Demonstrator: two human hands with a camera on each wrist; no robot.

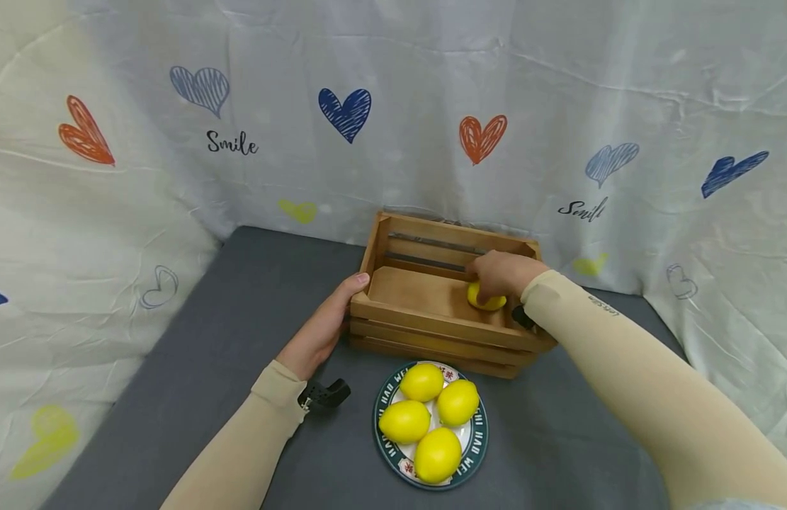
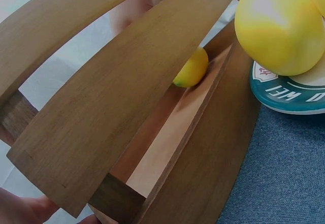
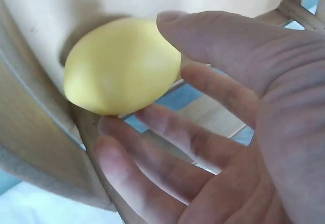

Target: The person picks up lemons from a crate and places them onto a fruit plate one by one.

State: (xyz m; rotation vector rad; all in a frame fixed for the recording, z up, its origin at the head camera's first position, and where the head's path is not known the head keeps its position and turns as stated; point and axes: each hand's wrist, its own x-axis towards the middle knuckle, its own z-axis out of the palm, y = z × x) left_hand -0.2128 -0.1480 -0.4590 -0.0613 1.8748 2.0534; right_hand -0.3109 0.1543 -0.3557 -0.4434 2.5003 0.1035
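A slatted wooden crate (image 1: 425, 329) stands on the dark table. My left hand (image 1: 326, 322) holds its left end, thumb over the top edge; in the left wrist view only part of the fingers (image 2: 30, 209) shows at the crate's corner. Reaching inside the right part of the crate, my right hand (image 1: 504, 273) has its thumb and curved fingers around a yellow lemon (image 3: 122, 66). The thumb tip lies at the lemon's upper side and fingertips at its lower side. That lemon is low in the crate, close to the floor boards.
In front of the crate sits a round plate (image 1: 383, 450) with a green lettered rim, bearing several lemons (image 1: 438, 455). A white curtain (image 1: 406, 64) printed with hearts hangs behind and at both sides of the table (image 1: 253, 297).
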